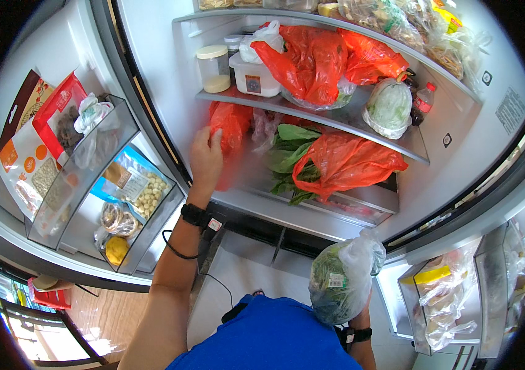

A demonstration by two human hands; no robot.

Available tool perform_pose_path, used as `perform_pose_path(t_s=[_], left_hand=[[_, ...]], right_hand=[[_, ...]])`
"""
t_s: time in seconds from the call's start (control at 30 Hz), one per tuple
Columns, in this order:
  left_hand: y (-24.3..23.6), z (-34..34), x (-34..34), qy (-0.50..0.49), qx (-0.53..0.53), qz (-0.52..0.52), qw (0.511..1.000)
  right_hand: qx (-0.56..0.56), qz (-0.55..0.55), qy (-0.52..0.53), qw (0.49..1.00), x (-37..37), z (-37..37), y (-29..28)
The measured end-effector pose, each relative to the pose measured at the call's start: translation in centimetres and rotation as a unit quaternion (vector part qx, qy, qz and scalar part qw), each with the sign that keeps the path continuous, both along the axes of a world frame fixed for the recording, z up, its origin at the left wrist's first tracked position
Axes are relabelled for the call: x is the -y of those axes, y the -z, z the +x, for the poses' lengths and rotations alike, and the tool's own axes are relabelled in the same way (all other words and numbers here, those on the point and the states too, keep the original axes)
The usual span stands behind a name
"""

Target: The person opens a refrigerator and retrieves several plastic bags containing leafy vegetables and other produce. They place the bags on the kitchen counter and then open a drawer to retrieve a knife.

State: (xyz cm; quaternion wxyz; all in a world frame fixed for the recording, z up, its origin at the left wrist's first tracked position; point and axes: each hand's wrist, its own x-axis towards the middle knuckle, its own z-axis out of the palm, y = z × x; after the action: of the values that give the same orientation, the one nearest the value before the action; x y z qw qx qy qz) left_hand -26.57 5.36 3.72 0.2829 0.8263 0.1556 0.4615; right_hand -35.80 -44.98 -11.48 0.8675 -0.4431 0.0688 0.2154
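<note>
My left hand (206, 159) reaches into the lower part of the open fridge, its fingers closed on the edge of a red plastic bag (231, 126). That bag's lower part is blurred. Against my right side, a clear plastic bag of green vegetables (330, 280) with a white label is held up by my right hand (364, 308), mostly hidden behind it. Right of the red bag, leafy greens (290, 151) stick out of another red plastic bag (352, 163) in the lower compartment.
The shelf above (312, 114) holds a jar (213, 68), a white tub (253, 77), red bags, a wrapped cabbage (389, 108) and a cola bottle (423, 102). Both doors stand open; the left door bin (83, 166) carries food packets. A thin cable (219, 280) hangs from my left wrist.
</note>
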Motion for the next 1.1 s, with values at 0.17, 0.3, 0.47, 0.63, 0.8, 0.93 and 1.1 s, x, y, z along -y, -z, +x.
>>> perform_pose_path(t_s=[0.17,0.3,0.47,0.63,0.8,0.93,1.1], left_hand=[[-2.7,-1.5,1.7,-0.085,0.113,0.079,0.987],[-2.7,-0.8,5.4,0.051,0.135,0.113,0.983],[-1.9,5.7,5.7,0.155,0.036,0.017,0.987],[0.5,7.6,5.1,0.115,-0.147,0.095,0.978],[1.9,7.0,4.8,0.065,-0.183,0.051,0.980],[2.2,6.7,4.5,0.099,-0.103,-0.005,0.990],[2.1,6.4,3.8,0.126,-0.080,-0.089,0.985]], right_hand=[[-0.037,0.029,0.032,0.998,0.3,0.0,0.7],[-0.034,0.048,0.015,0.998,0.6,-0.1,1.2],[-0.026,0.046,0.012,0.999,0.5,-0.5,0.9],[-0.022,0.042,0.010,0.999,0.4,-0.7,0.7],[-0.021,0.039,0.017,0.999,0.7,-0.9,0.6],[-0.021,0.039,0.022,0.999,0.9,-1.4,0.4],[-0.018,0.034,0.021,0.999,0.8,-1.3,0.2]])
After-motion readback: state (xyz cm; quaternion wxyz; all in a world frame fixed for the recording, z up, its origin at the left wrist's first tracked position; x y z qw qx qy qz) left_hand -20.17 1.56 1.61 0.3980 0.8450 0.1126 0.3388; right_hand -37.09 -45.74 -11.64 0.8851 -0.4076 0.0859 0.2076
